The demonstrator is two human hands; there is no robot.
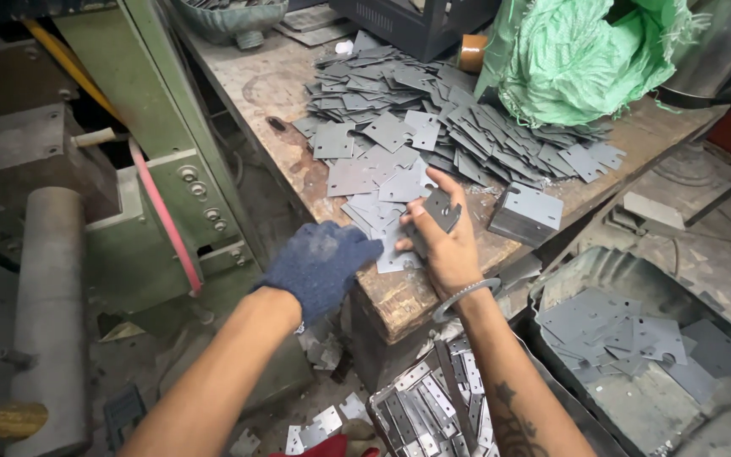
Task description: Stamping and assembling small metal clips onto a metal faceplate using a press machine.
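Head view looks down on a worn workbench [281,93] whose top carries a wide heap of flat grey metal plates [433,110], each roughly square with notches and small holes. All places below are told from that heap.

At the near edge of the heap, the right hand [442,245] is bare, with a metal bangle [465,296] on the wrist. Its fingers curl loosely around one notched plate [443,209], which is pinched between thumb and fingertips and lifted a little, tilted, above the loose plates that lie at the heap's near fringe. The hand is partly closed, holding only that one plate.

Just to the near-left of the heap's fringe, the left hand [323,264] wears a dark blue knitted glove. It hangs over the bench's front edge, close beside the right hand, with its fingertips touching or almost touching the nearest loose plates; the glove faces away, so whether it grips anything cannot be told. The held plate sits just right of the gloved fingertips.

Right of the heap's near edge stands a small neat stack of plates [524,216]. Behind the heap to the right lies a green woven sack [577,59], with a roll of brown tape [470,52] beside it. Below the heap, off the bench, a metal tray [602,271] holds more grey plates, and another container of shiny pieces [433,406] sits on the floor between the forearms. Left of the heap stands a green machine frame [171,161].
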